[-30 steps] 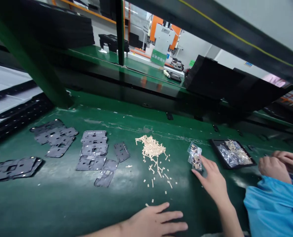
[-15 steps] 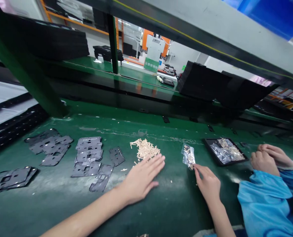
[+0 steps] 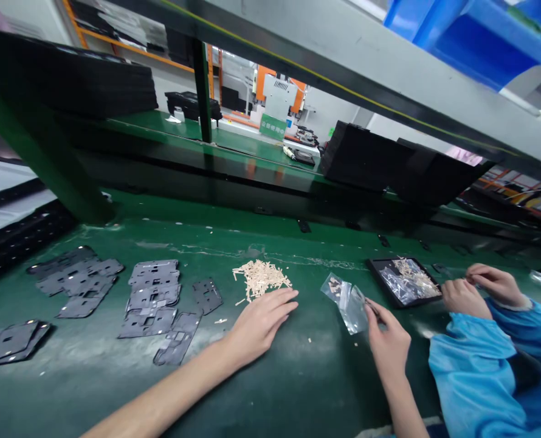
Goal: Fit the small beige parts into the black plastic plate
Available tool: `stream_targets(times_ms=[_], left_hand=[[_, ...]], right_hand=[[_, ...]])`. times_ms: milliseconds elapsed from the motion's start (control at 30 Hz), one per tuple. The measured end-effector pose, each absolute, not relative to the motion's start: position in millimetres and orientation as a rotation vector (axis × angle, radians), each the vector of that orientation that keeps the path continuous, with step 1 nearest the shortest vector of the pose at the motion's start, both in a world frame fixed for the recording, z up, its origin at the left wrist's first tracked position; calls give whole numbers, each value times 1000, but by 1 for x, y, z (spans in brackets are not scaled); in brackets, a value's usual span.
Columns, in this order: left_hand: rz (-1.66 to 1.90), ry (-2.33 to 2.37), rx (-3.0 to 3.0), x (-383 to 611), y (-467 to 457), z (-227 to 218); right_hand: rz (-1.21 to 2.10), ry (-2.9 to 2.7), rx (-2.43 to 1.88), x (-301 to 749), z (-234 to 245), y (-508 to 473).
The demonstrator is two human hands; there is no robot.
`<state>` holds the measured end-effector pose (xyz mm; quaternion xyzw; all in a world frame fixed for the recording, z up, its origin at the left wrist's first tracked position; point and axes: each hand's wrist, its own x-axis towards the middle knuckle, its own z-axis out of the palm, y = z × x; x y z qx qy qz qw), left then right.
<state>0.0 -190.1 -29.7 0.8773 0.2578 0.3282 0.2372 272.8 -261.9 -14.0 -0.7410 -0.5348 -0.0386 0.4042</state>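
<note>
My left hand (image 3: 265,325) lies low over the green bench, palm down with fingers stretched out, by the near edge of a pile of small pale strips (image 3: 261,277). To the right, my right hand (image 3: 388,337) is closed in a pinch at the right edge of a clear plastic bag (image 3: 353,313). Small brownish pieces show between its thumb and fingertips; their exact kind is too small to tell. A few bits are visible in the bag's upper left part, while its lower part looks see-through.
Flat black cut-out plates (image 3: 154,292) lie in groups on the left. A black tray (image 3: 411,298) holds plastic bags and pale strips. On the right are a co-worker's hands (image 3: 468,298) and blue sleeves (image 3: 475,359). A green post (image 3: 65,176) and an overhead shelf (image 3: 343,67) frame the bench.
The plastic bag has spread out and turned, and its lower part now looks clear. My right hand has shifted slightly to its right edge. My left hand stays by the pile.
</note>
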Motion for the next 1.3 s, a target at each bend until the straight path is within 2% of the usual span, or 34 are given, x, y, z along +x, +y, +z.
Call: stream_targets(times_ms=[133, 233, 367, 533, 667, 767, 900, 1033, 1167, 1233, 1300], left_hand=[[1066, 799, 2020, -1, -211, -20], [1014, 858, 1566, 1, -215, -19], [878, 759, 1175, 4, -214, -24], [866, 755, 1089, 4, -221, -23], [862, 748, 1057, 6, -233, -17], [843, 665, 1069, 8, -244, -16], [792, 537, 1149, 9, -253, -17], [729, 527, 1225, 7, -250, -14], [671, 382, 1013, 3, -246, -7], [673, 379, 963, 0, -246, -4], [657, 382, 945, -2, -246, -4]], right_hand=[[217, -1213, -1730, 235, 3, -258], [518, -1211, -1571, 197, 9, -250], [718, -1129, -1425, 163, 5, -240], [767, -1095, -1469, 167, 0, -236], [304, -1461, -1679, 171, 8, -260], [594, -1966, -1567, 163, 15, -284], [656, -2141, -1512, 155, 16, -295], [1007, -1962, -1403, 158, 10, -292], [1482, -1359, -1211, 157, -7, -294], [1521, -1106, -1158, 155, -15, -295], [1427, -1053, -1182, 156, -19, -296]])
